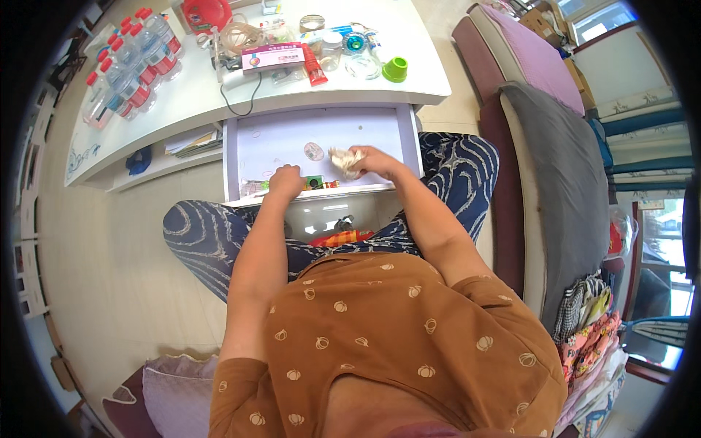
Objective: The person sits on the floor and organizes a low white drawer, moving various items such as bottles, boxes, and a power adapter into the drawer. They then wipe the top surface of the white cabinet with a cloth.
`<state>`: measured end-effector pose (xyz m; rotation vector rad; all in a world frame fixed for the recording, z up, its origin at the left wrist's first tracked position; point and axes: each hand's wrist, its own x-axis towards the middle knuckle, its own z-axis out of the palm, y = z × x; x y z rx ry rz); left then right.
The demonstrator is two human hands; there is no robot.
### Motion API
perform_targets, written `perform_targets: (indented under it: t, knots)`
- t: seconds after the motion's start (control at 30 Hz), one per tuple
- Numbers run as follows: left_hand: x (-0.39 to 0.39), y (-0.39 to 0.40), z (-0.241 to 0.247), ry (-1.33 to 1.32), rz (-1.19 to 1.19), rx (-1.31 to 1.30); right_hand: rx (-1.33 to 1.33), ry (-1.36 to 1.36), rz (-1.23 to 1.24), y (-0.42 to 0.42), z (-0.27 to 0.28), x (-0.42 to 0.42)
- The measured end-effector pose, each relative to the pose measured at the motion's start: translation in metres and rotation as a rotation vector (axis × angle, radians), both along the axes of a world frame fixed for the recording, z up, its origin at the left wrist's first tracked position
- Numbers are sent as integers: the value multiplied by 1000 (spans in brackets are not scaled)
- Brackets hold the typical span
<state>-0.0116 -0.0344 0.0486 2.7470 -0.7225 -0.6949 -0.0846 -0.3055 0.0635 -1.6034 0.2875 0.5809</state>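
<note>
An open white drawer [408, 137] extends from the table in front of me. My right hand [372, 162] grips a crumpled cream-coloured cloth [346, 160] above the drawer's floor, right of its middle. My left hand [287, 182] rests at the drawer's front edge, beside small colourful packets [315, 183]; its fingertips point down into the drawer, and whether they hold anything cannot be told. Clear plastic wrapping [252, 188] lies in the front left corner. An oval patterned piece [314, 151] lies flat on the drawer's floor between my hands, with faint rings further left.
On the white tabletop [191, 93] stand several plastic bottles [134, 65] at the left. A pink-and-white box [273, 58], a red tube [314, 65], clear jars and a green cup [395, 69] crowd the middle and right. Papers [191, 141] fill a shelf left of the drawer. A bed [558, 180] is at the right.
</note>
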Motion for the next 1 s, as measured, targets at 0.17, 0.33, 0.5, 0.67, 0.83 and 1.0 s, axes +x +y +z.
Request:
perform_targets:
  t: [0.17, 0.33, 0.5, 0.67, 0.83, 1.0]
  knots:
    - [-9, -14, 42, -20, -90, -46, 105, -468, -449, -55, 110, 15]
    - [-10, -21, 75, -94, -86, -142, -811, -593, -841, -141, 150, 57]
    - [-14, -38, 92, -125, -128, -156, -1147, -485, -553, -195, 129, 86]
    - [-7, -34, 113, -353, -103, -480, -1358, -717, -570, -164, 131, 80]
    - [64, -41, 185, -713, -135, -535, -999, -1135, -448, -83, 174, 83]
    - [149, -41, 194, -874, -136, -285, -1009, -993, -194, -15, 177, 138]
